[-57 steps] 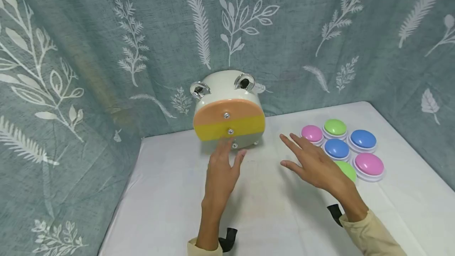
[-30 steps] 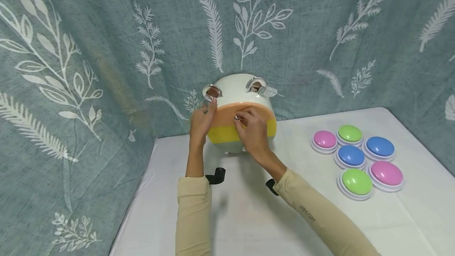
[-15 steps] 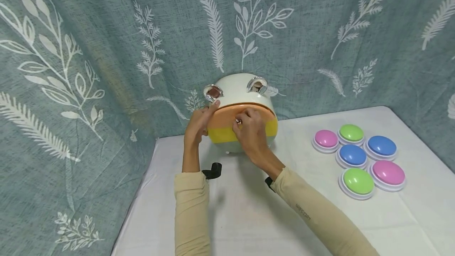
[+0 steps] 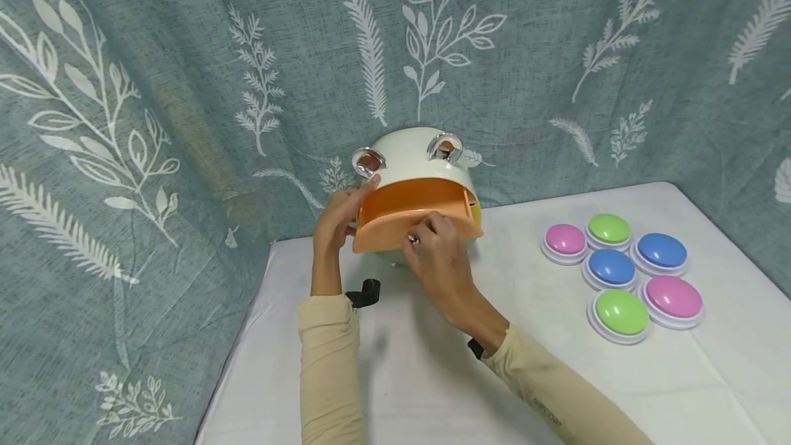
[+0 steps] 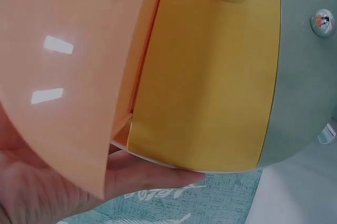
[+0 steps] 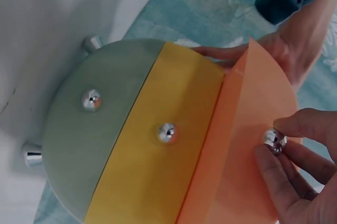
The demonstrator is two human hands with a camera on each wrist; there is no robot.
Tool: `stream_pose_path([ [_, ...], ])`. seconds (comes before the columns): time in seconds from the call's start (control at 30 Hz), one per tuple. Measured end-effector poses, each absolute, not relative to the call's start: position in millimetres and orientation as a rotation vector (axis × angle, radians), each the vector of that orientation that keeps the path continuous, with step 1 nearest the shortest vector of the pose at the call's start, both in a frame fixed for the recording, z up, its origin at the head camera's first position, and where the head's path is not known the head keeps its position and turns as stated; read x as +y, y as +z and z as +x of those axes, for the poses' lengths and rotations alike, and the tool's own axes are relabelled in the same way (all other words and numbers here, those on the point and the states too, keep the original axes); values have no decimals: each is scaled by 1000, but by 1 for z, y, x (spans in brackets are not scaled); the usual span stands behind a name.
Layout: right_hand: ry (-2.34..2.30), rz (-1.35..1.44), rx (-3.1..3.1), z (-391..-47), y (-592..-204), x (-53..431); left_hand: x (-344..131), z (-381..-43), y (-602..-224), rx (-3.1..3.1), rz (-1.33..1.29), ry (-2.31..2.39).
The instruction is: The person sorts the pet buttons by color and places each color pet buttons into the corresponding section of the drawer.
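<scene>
- Right hand (image 4: 437, 251): grip closed, pinching the silver knob (image 6: 275, 140), likely for purchase.
- Orange drawer (image 4: 386, 231): protruding from the cabinet's (image 4: 408, 151) top level.
- Left hand (image 4: 338, 217): grip uncurled along the cabinet's side, probably steadying it on the worktop (image 4: 266, 369).

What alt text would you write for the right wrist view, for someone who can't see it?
A right hand pinches the silver knob of an orange drawer pulled from a rounded cabinet. Beside it, the yellow drawer and grey-green drawer sit closed, with matching knobs; the left hand rests against the cabinet's side.
</scene>
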State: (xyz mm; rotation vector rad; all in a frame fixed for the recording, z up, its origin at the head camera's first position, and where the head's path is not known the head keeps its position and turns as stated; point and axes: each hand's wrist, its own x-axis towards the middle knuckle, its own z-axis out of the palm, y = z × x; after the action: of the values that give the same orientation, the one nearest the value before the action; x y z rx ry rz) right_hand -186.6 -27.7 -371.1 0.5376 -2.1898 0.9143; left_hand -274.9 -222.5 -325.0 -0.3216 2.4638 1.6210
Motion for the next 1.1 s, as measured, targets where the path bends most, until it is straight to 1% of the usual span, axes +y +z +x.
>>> stream_pose_path([
  [0.27, 897, 546, -2172, -173, -373, -23, -222, -281, -327, 2412, -257, 1570],
  [0.43, 876, 578, -2187, -169, -371, -18, -221, -281, -328, 2411, -260, 1574],
  [0.6, 952, 566, -2138, -169, -359, 6, -221, -281, -329, 2436, -290, 1546],
  [0.73, 1038, 403, -2090, -185, -346, 48, -223, -279, -328, 2466, -294, 1528],
  [0.87, 964, 260, -2367, -210, -343, 99, -223, -279, -329, 2475, -299, 1521],
  [0.97, 843, 239, -2691, -232, -350, 133, -223, -279, -330, 2468, -297, 1519],
  [1.1, 768, 271, -3065, -262, -371, 169, -222, -278, -331, 2463, -299, 1526],
])
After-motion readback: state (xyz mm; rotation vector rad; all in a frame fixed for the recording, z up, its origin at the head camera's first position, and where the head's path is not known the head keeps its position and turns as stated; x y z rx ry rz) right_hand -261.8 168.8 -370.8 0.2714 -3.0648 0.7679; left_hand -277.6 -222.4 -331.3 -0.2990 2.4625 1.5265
